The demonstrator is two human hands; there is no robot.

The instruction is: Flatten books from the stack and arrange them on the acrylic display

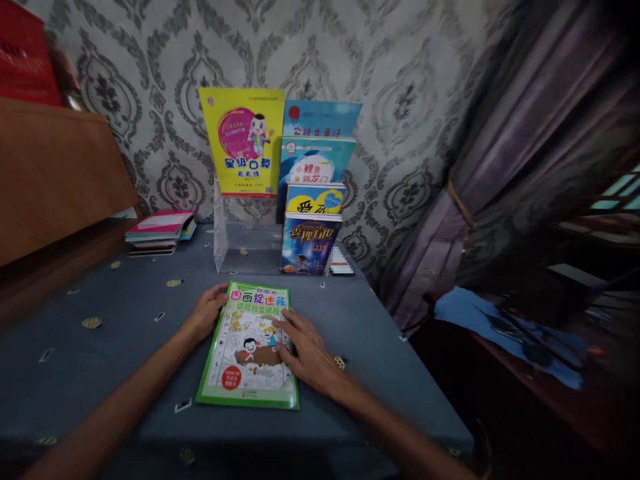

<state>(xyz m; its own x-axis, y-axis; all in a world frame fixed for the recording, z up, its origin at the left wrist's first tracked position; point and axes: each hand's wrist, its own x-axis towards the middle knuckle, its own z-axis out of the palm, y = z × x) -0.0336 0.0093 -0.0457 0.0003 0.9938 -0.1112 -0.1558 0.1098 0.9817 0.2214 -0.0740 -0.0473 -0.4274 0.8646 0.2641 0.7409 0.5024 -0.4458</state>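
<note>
A green-bordered picture book (257,367) lies cover up on the table in front of me. Its cover shows Chinese characters and cartoon children by a brown log. My left hand (209,312) grips the book's upper left edge, with its fingertips partly hidden at the edge. Spread over the right side of the cover is my right hand (311,350), its fingers apart and touching the book. Just behind stands a clear acrylic book rack (250,237). It holds a yellow workbook (245,143) at left and, at right, a tiered row of books with a dark blue book (309,245) in front.
A stack of books and notebooks (160,230) sits at the table's back left, near a brown wooden cabinet (60,180). The grey-blue tablecloth (125,360) ends at right. Beyond it are a purple curtain (435,227) and a blue cloth (505,333) under dark items.
</note>
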